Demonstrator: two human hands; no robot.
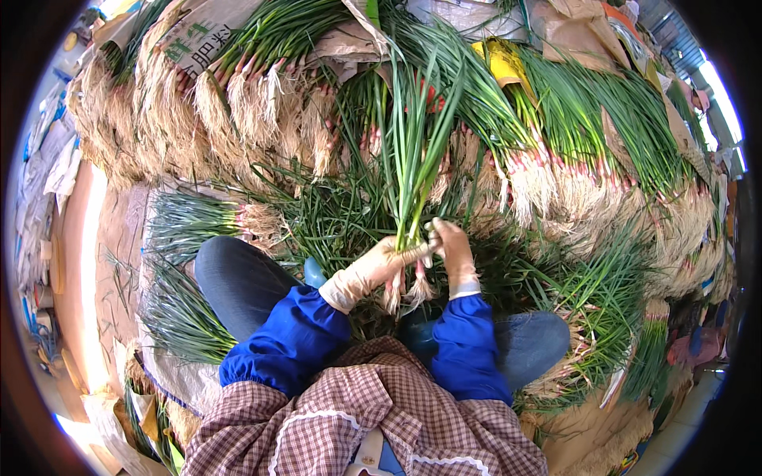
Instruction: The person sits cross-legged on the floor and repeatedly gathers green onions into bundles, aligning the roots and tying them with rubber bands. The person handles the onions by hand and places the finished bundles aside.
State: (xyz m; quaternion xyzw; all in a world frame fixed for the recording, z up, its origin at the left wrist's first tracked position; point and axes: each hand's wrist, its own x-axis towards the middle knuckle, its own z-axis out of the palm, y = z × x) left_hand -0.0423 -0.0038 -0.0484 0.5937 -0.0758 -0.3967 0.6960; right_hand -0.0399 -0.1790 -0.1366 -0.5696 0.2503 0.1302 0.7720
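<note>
Both of my hands wear pale gloves and meet in front of my lap. My left hand (378, 265) is closed around the lower stems of a few green garlic plants (411, 178). Their long flat leaves stand up away from me, and the pink-white bases with stringy roots (420, 290) hang below the fingers. At the right side of these stems is my right hand (453, 250), its fingers bent and touching the left fingertips. Whether it pinches a leaf or stem is hidden. Loose green leaves (333, 220) lie in a heap beneath and beyond the hands.
Stacked bundles with long dry roots (214, 119) form a bank ahead, partly under printed sacks (202, 38). More rooted plants (595, 321) pile beside my right knee. Sorted bunches (193, 223) lie on a white woven sheet (178, 375) at my left.
</note>
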